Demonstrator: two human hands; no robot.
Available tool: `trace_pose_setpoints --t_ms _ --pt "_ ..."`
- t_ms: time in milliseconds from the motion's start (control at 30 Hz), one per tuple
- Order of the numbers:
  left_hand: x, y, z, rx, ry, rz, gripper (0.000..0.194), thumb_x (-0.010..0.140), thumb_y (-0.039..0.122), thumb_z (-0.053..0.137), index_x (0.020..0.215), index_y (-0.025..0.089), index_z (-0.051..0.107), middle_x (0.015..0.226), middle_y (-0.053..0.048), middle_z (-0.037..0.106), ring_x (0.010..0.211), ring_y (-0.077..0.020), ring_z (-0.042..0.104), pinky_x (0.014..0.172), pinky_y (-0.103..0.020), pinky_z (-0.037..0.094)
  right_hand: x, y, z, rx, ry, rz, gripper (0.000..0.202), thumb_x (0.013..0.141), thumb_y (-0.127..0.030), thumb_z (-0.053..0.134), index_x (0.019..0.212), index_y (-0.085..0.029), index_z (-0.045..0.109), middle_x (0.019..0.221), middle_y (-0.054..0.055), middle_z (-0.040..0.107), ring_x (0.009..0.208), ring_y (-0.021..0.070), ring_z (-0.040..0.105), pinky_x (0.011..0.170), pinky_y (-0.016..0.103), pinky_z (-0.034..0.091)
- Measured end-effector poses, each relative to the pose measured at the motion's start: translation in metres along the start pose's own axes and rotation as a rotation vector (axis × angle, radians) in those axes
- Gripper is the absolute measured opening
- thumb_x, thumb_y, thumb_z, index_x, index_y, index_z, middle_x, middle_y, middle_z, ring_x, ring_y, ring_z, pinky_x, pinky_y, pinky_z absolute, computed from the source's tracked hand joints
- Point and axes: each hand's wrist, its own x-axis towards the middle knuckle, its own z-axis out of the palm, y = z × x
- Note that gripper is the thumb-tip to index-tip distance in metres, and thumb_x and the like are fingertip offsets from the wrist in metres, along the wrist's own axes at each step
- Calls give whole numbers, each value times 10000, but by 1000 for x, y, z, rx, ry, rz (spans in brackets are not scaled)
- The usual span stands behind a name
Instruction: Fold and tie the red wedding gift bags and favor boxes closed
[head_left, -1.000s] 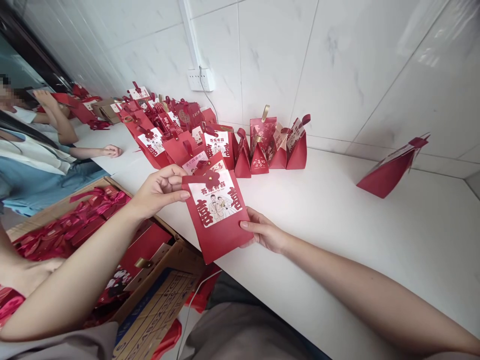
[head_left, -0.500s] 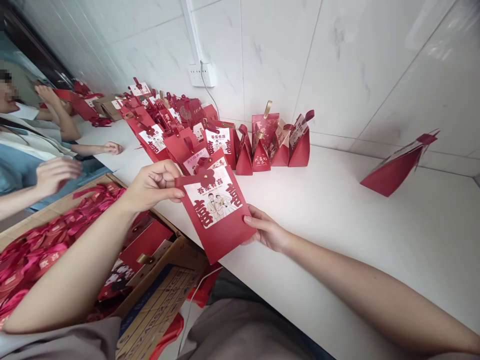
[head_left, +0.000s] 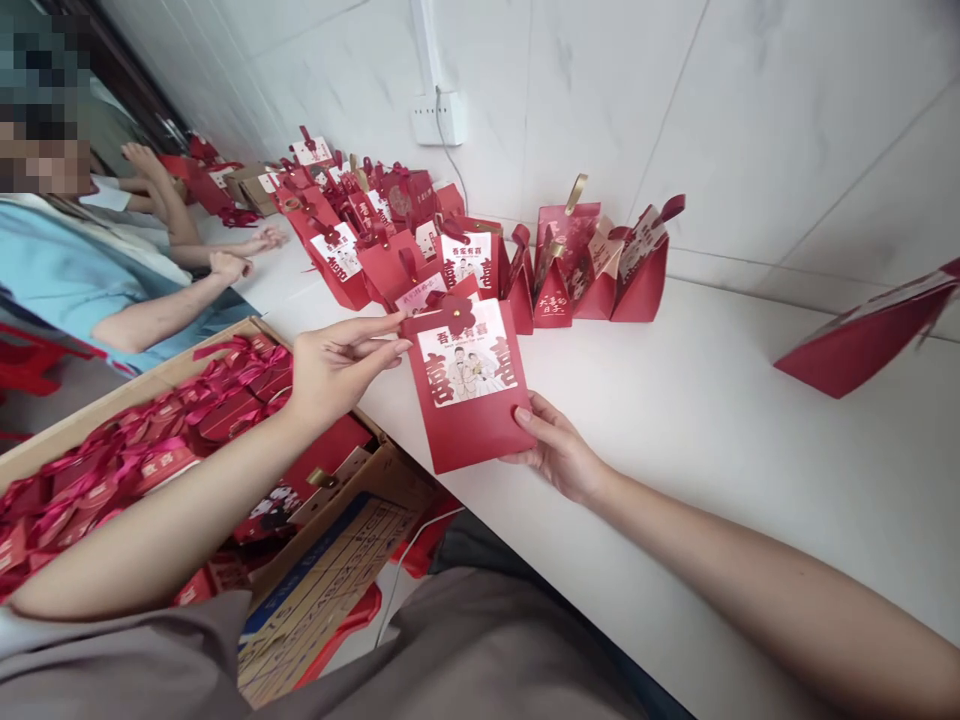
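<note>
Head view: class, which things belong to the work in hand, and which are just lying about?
Seem part of the work:
left hand, at the bag's upper corner
right hand, gripping its lower edge
held bag
standing bags, similar to it
table

Seem just lying about:
wall socket
red plastic on the floor

Cannot tell: carton of red packets

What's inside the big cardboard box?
The box has red packets with pink ribbons and a gold loop on top. Your left arm hides some; what's underneath is covered, so I can't tell.
</note>
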Motion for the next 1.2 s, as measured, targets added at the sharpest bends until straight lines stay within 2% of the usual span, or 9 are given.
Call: trace_pose_setpoints --t_ms 300,500,600,700,800,867,1033,1100,1200 --pt "-1 26 -63 63 -215 -322 290 708 358 789 877 129 737 719 -66 742 633 -193 718 555 -247 618 9 -22 36 -250 -76 -56 470 799 -388 715 1210 -296 507 1371 40 495 1065 211 614 753 348 621" --pt "-16 46 -86 54 178 -92 194 810 342 715 939 196 719 815 27 756 659 -123 704 527 -198 576 33 -23 68 -142 -181 -148 491 787 -430 713 1213 -318 498 1347 18 516 1203 203 538 1006 427 487" --pt "-27 39 -94 69 183 -136 164 838 341 684 959 238 724 833 68 751 670 -106 694 557 -209 571 37 -17 78 -141 -300 -104 536 747 -496 733 1199 -315 509 1335 16 534 1173 226 566 962 451 516" --pt "-38 25 -103 106 149 -173 148 835 330 685 943 242 733 796 62 743 662 -118 680 609 -256 586 37 -7 85 -137 -307 -95 611 710 -473 776 1228 -299 502 1285 33 577 1150 242 584 929 443 540" --pt "-50 15 -111 169 55 -205 213 824 373 682 971 222 716 874 7 744 713 -154 683 663 -299 591 40 1 86 -150 -218 -81 577 759 -409 753 1259 -293 489 1270 41 598 1171 246 573 916 425 554" --pt "-61 9 -115 316 -94 -248 281 793 426 695 975 213 685 875 -20 733 710 -172 674 646 -296 563 45 2 82 -164 -174 -87 497 802 -406 715 1239 -283 512 1266 38 605 1154 240 585 913 421 558" --pt "-101 -15 -122 834 -520 -524 346 633 505 779 617 198 621 472 -3 551 404 -144 472 399 -252 258 61 -11 73 -278 -133 -186 429 839 -485 655 1194 -261 562 1239 40 629 1160 243 588 947 432 536" --pt "-113 -24 -122 791 -560 -630 402 632 526 761 492 198 576 439 -12 517 395 -139 443 400 -249 228 67 -19 75 -342 -158 -257 491 820 -493 675 1244 -284 542 1240 31 629 1191 242 568 981 431 509" --pt "-120 -35 -122 655 -505 -754 414 636 490 748 418 203 546 410 -6 494 390 -131 422 407 -237 246 75 -30 82 -464 -258 -331 582 822 -496 668 1342 -323 473 1284 8 600 1223 239 543 1015 435 472"
